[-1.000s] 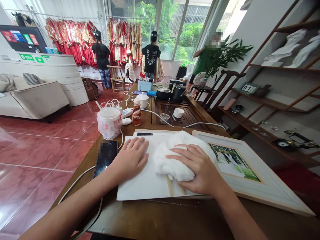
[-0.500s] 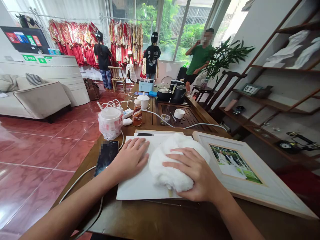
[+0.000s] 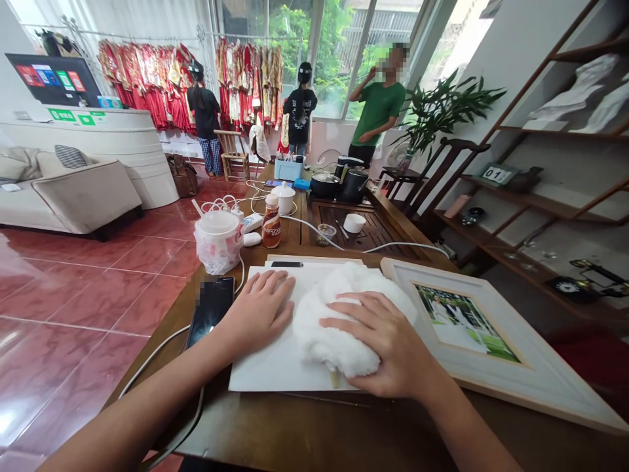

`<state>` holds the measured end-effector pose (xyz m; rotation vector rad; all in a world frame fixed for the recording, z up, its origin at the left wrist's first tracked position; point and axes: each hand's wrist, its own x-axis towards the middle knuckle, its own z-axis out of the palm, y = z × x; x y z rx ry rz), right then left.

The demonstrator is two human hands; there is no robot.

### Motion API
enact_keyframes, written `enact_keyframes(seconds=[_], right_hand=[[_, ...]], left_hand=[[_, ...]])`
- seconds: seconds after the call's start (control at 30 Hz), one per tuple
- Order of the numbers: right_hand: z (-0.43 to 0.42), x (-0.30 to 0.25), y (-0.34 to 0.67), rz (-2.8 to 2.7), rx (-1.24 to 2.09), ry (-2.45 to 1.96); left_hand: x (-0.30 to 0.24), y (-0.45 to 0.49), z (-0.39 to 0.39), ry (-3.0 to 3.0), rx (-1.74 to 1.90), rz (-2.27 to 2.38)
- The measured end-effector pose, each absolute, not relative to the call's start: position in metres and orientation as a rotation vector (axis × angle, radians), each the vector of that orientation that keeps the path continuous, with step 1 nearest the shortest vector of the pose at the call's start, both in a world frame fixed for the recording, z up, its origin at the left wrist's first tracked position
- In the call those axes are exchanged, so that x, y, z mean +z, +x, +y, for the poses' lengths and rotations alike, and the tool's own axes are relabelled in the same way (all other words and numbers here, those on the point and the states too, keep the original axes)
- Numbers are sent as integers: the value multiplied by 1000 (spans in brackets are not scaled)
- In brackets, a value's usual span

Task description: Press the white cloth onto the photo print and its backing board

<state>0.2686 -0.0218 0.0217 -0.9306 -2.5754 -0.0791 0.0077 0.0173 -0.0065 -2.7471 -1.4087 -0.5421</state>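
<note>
A white board (image 3: 275, 364) lies flat on the wooden table (image 3: 295, 432) in front of me. My left hand (image 3: 258, 308) rests flat on its left part, fingers stretched out. My right hand (image 3: 388, 344) presses down on a fluffy white cloth (image 3: 339, 314) that covers the board's middle and right side, fingers spread over it. A thin wooden strip pokes out under the cloth at the board's near edge. Right of the board lies a white picture frame (image 3: 511, 367) with a photo (image 3: 464, 321) in it.
A phone (image 3: 211, 308) with a white cable lies left of the board. Behind it stand a bagged cup (image 3: 216, 239), a brown bottle (image 3: 271, 223), kettles and a tea tray (image 3: 363, 226). Three people stand at the back by racks of red clothes. Shelves run along the right wall.
My right hand has slid the white cloth a little left and toward me across the board. My left hand has stayed in place. A person in green has stepped out by the window.
</note>
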Motion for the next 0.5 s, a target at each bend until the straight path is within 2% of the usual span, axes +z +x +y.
enact_keyframes(seconds=[0.2, 0.5], right_hand=[[-17, 23, 276, -2518, -194, -1085], [-25, 21, 265, -2568, -67, -973]], left_hand=[[-5, 7, 16, -2753, -557, -1419], [2, 8, 12, -2748, -522, -1398]])
